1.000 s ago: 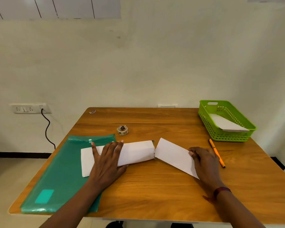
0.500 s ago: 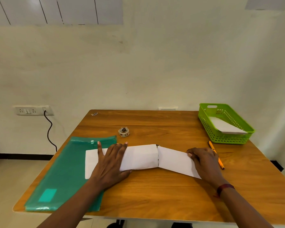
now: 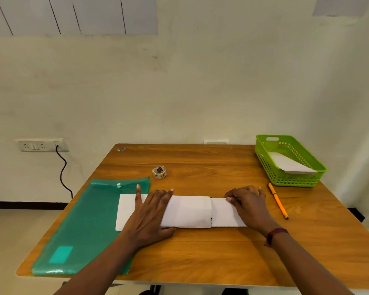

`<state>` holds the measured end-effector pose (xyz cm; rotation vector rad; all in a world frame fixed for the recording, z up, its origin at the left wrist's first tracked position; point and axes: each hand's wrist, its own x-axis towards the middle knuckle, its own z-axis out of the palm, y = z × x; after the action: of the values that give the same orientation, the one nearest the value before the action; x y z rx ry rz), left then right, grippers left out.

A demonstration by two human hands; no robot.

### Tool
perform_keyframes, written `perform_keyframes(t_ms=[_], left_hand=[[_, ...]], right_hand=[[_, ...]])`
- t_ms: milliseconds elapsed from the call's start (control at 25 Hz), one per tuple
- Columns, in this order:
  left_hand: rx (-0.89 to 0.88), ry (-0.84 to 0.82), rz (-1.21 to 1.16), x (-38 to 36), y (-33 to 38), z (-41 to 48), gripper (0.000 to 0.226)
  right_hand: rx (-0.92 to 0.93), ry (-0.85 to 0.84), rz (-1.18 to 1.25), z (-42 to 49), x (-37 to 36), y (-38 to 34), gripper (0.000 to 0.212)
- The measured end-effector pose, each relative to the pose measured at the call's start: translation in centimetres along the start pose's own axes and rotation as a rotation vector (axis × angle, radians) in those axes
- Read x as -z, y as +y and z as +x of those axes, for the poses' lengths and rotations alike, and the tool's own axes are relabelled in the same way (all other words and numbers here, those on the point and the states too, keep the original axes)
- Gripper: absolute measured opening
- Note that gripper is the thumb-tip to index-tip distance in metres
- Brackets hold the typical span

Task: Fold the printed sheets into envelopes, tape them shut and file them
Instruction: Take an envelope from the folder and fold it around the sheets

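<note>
A white printed sheet [image 3: 188, 211] lies folded into a long strip across the middle of the wooden table [image 3: 200, 256]. My left hand [image 3: 151, 211] presses flat on its left part, fingers spread, where the sheet overlaps a green plastic folder [image 3: 83, 226]. My right hand [image 3: 249, 205] rests on the strip's right flap, its fingertips curled over the flap's far edge. A small roll of patterned tape [image 3: 159, 172] stands behind the sheet.
A lime green basket [image 3: 264, 162] at the back right holds a folded white envelope [image 3: 285, 163]. An orange pencil [image 3: 277, 200] lies just right of my right hand. A wall socket with a black cable [image 3: 61, 167] is off the table's left.
My right hand has swung the right flap from a slanted position into line with the strip and moved left toward the centre. My left hand has stayed pressing on the sheet.
</note>
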<state>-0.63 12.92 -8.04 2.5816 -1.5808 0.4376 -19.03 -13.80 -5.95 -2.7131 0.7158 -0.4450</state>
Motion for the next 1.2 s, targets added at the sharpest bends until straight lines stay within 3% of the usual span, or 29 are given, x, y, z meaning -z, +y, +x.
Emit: perform_keyframes(t_ms=[160, 240, 320, 400, 520, 680, 880, 1200], left_hand=[[0.005, 0.006, -0.018, -0.1, 0.9, 0.1, 0.107], [0.005, 0.014, -0.020, -0.2, 0.9, 0.1, 0.106], [0.018, 0.042, -0.024, -0.3, 0.9, 0.0, 0.104], [0.035, 0.068, -0.020, -0.2, 0.9, -0.1, 0.103], [0.056, 0.104, -0.035, -0.2, 0.8, 0.1, 0.104], [0.064, 0.123, -0.048, 0.0, 1.2, 0.7, 0.106], [0.028, 0.127, -0.072, -0.1, 2.5, 1.5, 0.107], [-0.032, 0.108, -0.060, -0.2, 3.0, 1.9, 0.105]], right_hand=[[0.072, 0.105, 0.167, -0.1, -0.8, -1.5, 0.020], [0.069, 0.263, 0.255, -1.0, -1.3, -1.5, 0.029], [-0.079, 0.491, 0.389, -2.5, -2.0, -0.8, 0.033], [-0.298, 0.589, 0.614, -4.1, -2.8, -0.1, 0.033], [-0.516, 0.533, 0.966, -4.8, -3.3, 0.8, 0.043], [-0.552, 0.427, 1.225, -4.9, -3.2, 1.5, 0.045], [-0.511, 0.413, 1.255, -5.7, -3.0, 1.5, 0.030], [-0.382, 0.387, 1.150, -5.8, -3.3, 1.2, 0.025]])
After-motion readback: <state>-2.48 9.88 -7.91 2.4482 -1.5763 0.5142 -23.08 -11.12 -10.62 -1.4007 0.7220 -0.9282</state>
